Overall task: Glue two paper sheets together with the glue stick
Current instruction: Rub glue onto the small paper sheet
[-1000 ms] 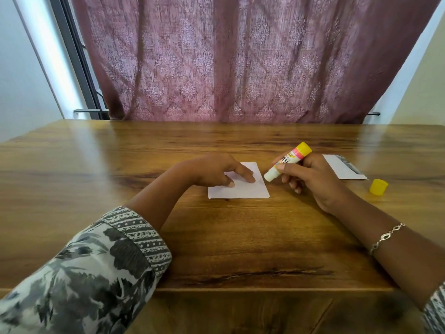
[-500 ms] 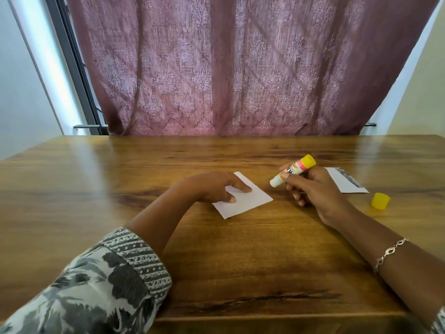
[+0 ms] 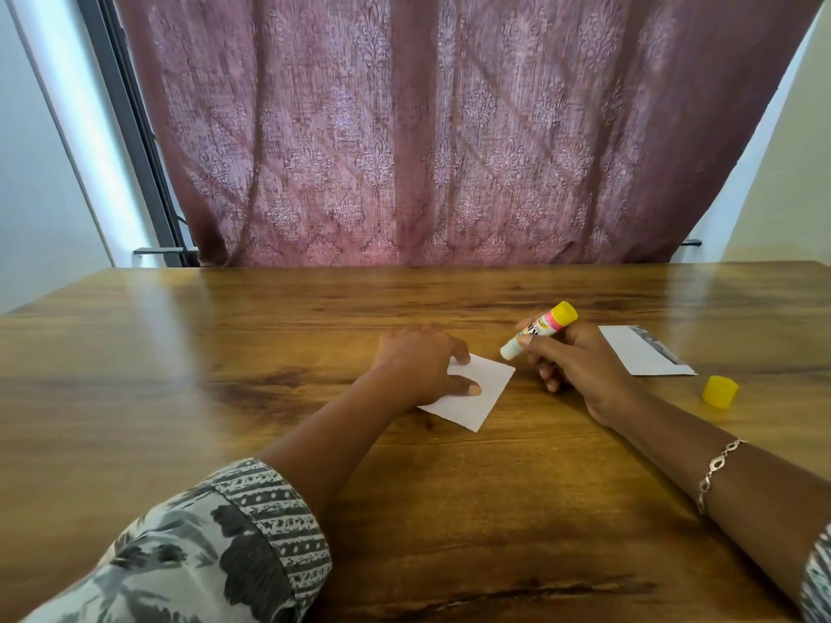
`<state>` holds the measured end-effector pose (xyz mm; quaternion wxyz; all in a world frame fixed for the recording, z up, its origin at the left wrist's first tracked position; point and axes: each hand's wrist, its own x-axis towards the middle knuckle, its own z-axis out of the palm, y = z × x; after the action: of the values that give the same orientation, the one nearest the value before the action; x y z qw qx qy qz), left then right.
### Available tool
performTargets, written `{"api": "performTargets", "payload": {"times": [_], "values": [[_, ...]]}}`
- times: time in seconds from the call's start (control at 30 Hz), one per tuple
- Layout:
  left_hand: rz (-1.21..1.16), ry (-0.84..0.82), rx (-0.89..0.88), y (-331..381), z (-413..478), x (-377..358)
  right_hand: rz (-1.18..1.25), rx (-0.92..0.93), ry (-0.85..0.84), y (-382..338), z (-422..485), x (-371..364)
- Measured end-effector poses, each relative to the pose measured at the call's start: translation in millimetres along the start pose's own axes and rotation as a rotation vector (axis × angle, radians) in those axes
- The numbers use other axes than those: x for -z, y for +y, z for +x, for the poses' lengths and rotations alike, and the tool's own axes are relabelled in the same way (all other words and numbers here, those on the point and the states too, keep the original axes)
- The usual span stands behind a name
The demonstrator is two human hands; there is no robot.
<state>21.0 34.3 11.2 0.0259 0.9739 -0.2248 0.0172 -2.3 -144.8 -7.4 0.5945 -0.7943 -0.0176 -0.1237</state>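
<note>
Gluing apparently pending: left hand [image 3: 418, 366] presses sheet [image 3: 488, 395] down; right hand [image 3: 582, 373] grips uncapped glue stick [image 3: 539, 335]. Next: lower tip onto sheet.

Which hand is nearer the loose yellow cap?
Right. The right hand, holding the glue stick, sits just left of the cap; the left hand rests on the white paper farther left.

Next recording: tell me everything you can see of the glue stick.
The glue stick is a short plastic-looking tube: white open end, pink and yellow label with dark print, yellow knob at the back. The right hand grips its middle, holding it tilted above the table, open end down-left, close to the far corner of the small white paper; contact there cannot be told. Its yellow cap lies apart on the table to the right.
</note>
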Motion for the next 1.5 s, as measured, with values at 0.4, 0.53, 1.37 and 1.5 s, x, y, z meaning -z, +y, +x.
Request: {"api": "performTargets", "payload": {"times": [0.4, 0.53, 1.37, 1.5], "values": [[0.089, 0.344, 0.051, 12, 0, -7, 0.04, -0.01, 0.054, -2, 10, -1], [-0.145, 0.345, -0.126, 1, -3, 4, -0.073, 0.038, 0.033, 0, 10, -2], [-0.161, 0.113, -0.186, -3, -1, 1, -0.387, 0.091, 0.014, 0, 16, -4], [-0.163, 0.106, -0.176, -3, 0, 0, -0.405, 0.094, 0.006, -1, 15, -5]]}}
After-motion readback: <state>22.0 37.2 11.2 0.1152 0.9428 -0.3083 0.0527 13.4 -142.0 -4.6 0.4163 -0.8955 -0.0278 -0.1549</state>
